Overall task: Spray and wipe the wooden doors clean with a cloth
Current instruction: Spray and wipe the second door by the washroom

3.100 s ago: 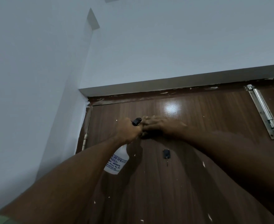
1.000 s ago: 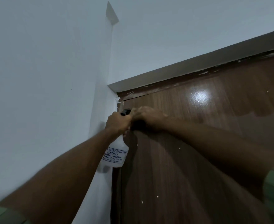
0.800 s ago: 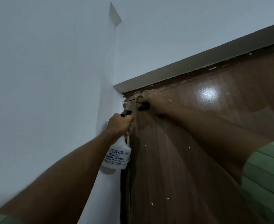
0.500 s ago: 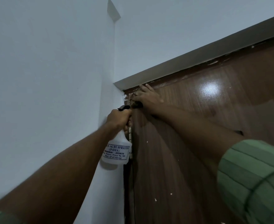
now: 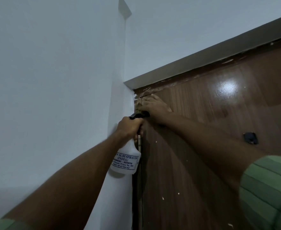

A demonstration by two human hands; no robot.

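The right hand (image 5: 154,106) is pressed flat-ish against the wooden door (image 5: 202,146) at its top left corner, just under the door frame (image 5: 202,62), with the fingers spread towards the hinge edge. A dark cloth (image 5: 143,112) shows only as a small patch under the heel of that hand; how the fingers hold it I cannot tell, since the hand is blurred and covers most of it.

The left hand (image 5: 129,127) sits just below and to the left of the right one, almost touching it, fingers curled round the neck of the white spray bottle (image 5: 126,161), with the black trigger head (image 5: 136,116) poking out above the knuckles. The bottle hangs upright, its long axis running down alongside the door's left edge, half over the white wall (image 5: 53,97).

The relation that matters: the unwiped stretch lies downward and to the right of the cloth. Pale paint flecks (image 5: 163,198) dot the panel below the right forearm, and white smears run along the top edge. So the right hand is the nearer one, and I judge the next stroke runs from this corner down the hinge side or rightwards along the top, while the sprayer nozzle already points at the same corner
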